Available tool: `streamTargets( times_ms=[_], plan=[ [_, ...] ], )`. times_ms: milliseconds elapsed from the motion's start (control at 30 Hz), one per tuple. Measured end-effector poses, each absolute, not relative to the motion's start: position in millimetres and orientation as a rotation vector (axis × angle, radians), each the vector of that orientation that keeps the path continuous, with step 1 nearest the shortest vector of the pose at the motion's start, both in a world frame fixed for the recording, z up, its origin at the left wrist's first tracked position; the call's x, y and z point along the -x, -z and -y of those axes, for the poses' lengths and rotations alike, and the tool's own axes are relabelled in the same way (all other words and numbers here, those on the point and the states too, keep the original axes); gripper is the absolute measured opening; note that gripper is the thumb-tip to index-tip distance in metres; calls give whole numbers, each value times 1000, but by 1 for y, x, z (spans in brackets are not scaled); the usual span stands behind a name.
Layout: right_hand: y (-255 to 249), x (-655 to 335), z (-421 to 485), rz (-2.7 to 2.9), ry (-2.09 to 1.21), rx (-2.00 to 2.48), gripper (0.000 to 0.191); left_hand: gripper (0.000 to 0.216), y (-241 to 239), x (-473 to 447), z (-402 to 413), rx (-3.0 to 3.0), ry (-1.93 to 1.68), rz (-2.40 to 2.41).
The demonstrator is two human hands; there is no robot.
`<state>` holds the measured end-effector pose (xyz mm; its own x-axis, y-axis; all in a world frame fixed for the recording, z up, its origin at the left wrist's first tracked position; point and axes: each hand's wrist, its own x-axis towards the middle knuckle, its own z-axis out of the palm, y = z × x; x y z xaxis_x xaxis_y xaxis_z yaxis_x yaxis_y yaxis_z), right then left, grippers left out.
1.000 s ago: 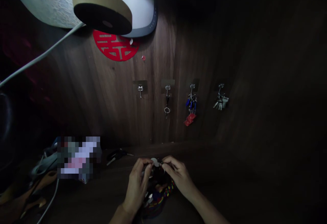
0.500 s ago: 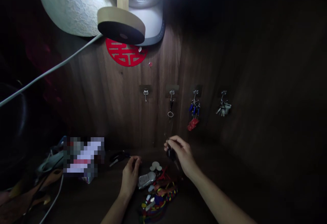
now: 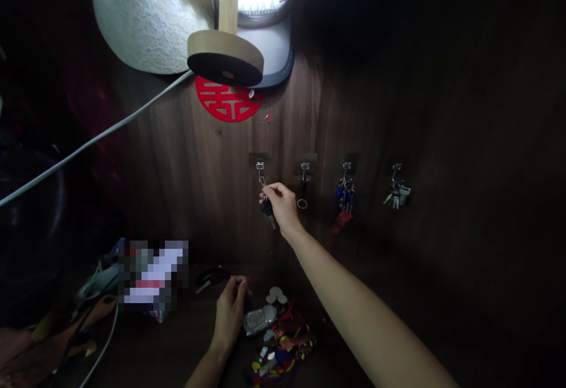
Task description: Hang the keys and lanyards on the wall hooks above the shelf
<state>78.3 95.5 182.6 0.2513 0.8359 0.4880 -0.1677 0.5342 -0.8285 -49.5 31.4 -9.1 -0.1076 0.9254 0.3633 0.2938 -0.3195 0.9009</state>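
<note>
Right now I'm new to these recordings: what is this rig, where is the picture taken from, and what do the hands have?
There is no machine here. One camera worn on a person's head looks forward and down, so both arms are that person's own. The right hand is raised to a wooden wall and holds a black car key just below a metal hook. The left hand is lower, beside a black-handled key on the dark surface. A silver car-shaped trinket and tangled colourful cords lie nearby.
</note>
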Motion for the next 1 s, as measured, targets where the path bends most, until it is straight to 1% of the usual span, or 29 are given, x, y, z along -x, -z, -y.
streamTargets(
  times_ms=[433,667,1000],
  plan=[
    [-143,-88,-107,1127,-858,853,22,40,6,47,-32,-1597,-1399,-1353],
    [-115,-108,-85,1182,-902,944,29,40,4,47,-29,-1611,-1401,-1342],
    [-54,-154,-37,1368,-842,1131,35,39,2,47,-28,-1612,-1403,-1346]
  ],
)
